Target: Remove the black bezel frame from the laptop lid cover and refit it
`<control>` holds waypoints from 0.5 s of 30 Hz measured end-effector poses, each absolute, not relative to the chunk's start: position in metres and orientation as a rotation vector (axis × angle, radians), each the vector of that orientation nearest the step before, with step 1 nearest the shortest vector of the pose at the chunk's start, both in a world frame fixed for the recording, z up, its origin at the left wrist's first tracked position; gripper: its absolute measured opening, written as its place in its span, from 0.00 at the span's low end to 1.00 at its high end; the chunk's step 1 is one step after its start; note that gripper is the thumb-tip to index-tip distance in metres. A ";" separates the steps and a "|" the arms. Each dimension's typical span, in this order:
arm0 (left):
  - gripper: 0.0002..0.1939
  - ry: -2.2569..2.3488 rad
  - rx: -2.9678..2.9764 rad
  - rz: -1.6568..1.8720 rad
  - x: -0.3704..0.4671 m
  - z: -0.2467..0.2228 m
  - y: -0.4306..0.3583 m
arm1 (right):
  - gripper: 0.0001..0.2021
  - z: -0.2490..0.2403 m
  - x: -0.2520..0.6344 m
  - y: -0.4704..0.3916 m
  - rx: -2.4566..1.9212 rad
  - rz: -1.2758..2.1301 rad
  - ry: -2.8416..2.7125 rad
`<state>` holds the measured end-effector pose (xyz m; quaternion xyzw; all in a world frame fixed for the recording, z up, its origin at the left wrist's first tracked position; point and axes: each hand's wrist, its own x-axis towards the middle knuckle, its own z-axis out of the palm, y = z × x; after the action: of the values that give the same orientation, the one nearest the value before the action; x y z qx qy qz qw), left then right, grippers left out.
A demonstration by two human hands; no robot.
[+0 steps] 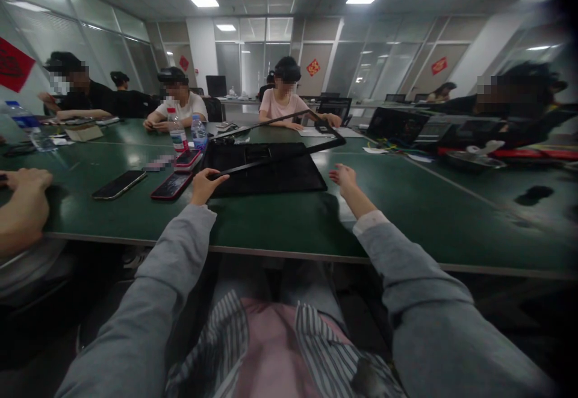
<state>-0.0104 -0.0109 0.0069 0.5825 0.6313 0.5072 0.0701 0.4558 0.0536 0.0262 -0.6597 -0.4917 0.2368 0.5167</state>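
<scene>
A flat black panel (pixel 271 172) lies on the green table (pixel 280 217) in front of me. A thin black frame (pixel 289 151) is tilted up above it, hinged up toward the far right. My left hand (pixel 204 185) grips the near left corner of that frame. My right hand (pixel 344 178) hovers open just right of the panel, fingers spread, touching nothing.
Two phones (pixel 120 184) (pixel 171 185) lie left of the panel, with water bottles (pixel 179 135) behind. Another person's arm (pixel 22 202) rests at the left edge. Several people sit across the table. Black equipment and cables (pixel 406 127) sit far right.
</scene>
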 end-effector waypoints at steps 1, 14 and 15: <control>0.23 1.948 1.788 1.495 -0.009 0.008 -0.014 | 0.23 0.027 0.451 0.055 -1.515 0.704 -1.108; 0.23 2.116 2.080 1.209 -0.009 -0.002 -0.018 | 0.10 -0.008 0.466 0.061 -1.202 0.890 -0.826; 0.23 2.127 2.077 1.192 -0.010 -0.001 -0.019 | 0.11 -0.012 0.463 0.064 -1.230 0.819 -0.899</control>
<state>-0.0099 -0.0189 -0.0015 0.6481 0.6637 0.3721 -0.0304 0.4626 0.0644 -0.0116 -0.5413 -0.3956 0.3601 0.6487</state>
